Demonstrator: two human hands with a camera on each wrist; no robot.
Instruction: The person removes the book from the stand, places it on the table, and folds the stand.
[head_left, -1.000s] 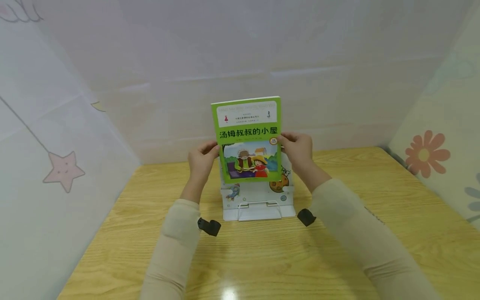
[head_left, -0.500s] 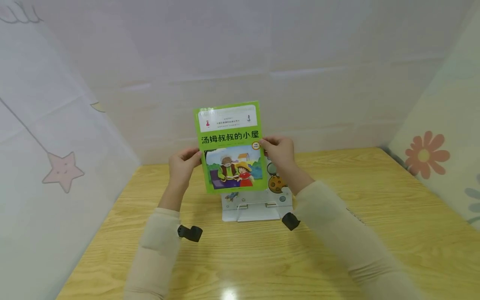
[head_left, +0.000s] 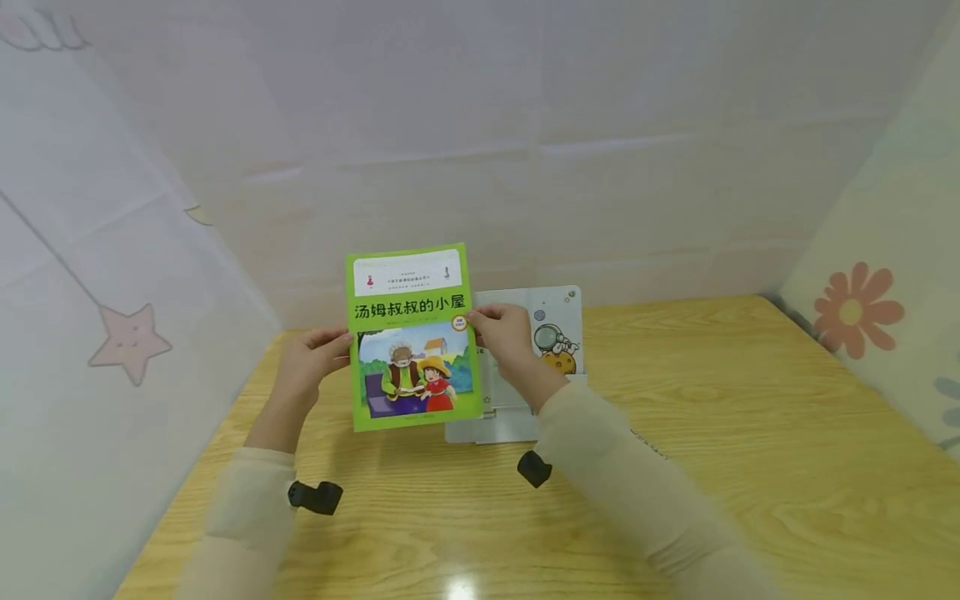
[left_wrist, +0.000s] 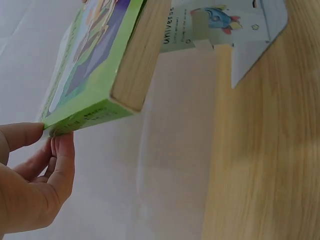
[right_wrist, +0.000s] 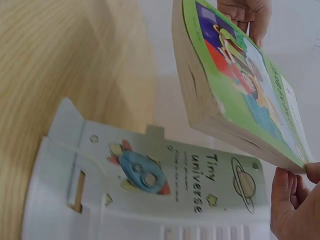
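Note:
A thick green paperback book [head_left: 416,367] with a picture of two figures on its cover is held upright above the table, tilted slightly. My left hand [head_left: 307,367] pinches its left edge between thumb and fingers; the left wrist view shows this grip on the spine [left_wrist: 90,117]. On the opposite edge, my right hand [head_left: 510,337] pinches the book with thumb in front and fingers behind. Behind and right of the book stands a white book stand [head_left: 566,304] with astronaut and planet drawings. In the right wrist view, its panel [right_wrist: 190,175] shows a rocket and the words "Tiny universe".
The wooden table [head_left: 712,417] runs back to a pale fabric wall [head_left: 637,167]. Side walls carry a pink star [head_left: 129,342] and a red flower [head_left: 855,310]. A black wrist camera [head_left: 315,497] sits on each forearm.
Both hands have carried the book left and down, away from in front of the book stand. More of the stand's right side shows now.

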